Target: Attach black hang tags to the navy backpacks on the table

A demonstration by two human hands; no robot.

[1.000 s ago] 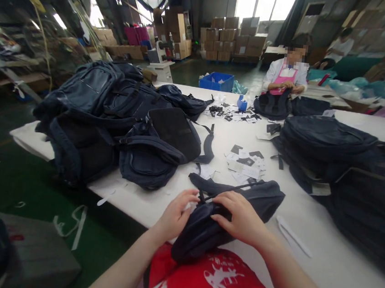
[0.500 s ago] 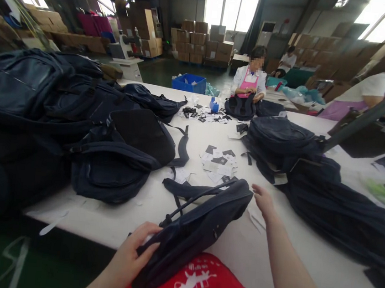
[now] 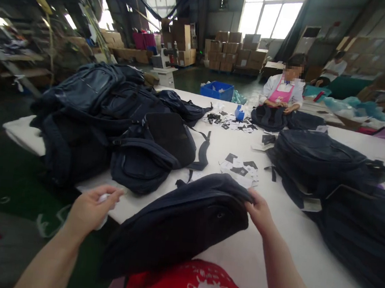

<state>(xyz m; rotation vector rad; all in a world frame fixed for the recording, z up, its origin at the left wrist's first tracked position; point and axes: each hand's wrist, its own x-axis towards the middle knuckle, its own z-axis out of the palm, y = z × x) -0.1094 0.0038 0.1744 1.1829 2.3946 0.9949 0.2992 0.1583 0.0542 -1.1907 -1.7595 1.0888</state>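
A dark navy backpack [image 3: 180, 225] stands tilted on its side at the table's near edge, against the red cloth of my front. My right hand [image 3: 261, 211] pinches its far right end. Left of the bag, apart from it, my left hand [image 3: 91, 209] is closed around a crumpled white piece [image 3: 104, 198], perhaps paper or thin plastic; its kind is unclear. Beyond the bag lies a scatter of black and white tags [image 3: 240, 168], the nearest partly hidden by the bag.
More navy backpacks are heaped on the left [image 3: 98, 93] and on the right [image 3: 322, 153] of the white table [image 3: 222, 140]. A blue tape dispenser [image 3: 239, 113] and a blue bin [image 3: 216, 90] are farther back. A co-worker in a pink apron [image 3: 282, 93] handles another bag.
My left hand has left the backpack and moved left with the white piece. The right hand, earlier beside the bag, now grips its end. The bag has turned, and the view has swung left.
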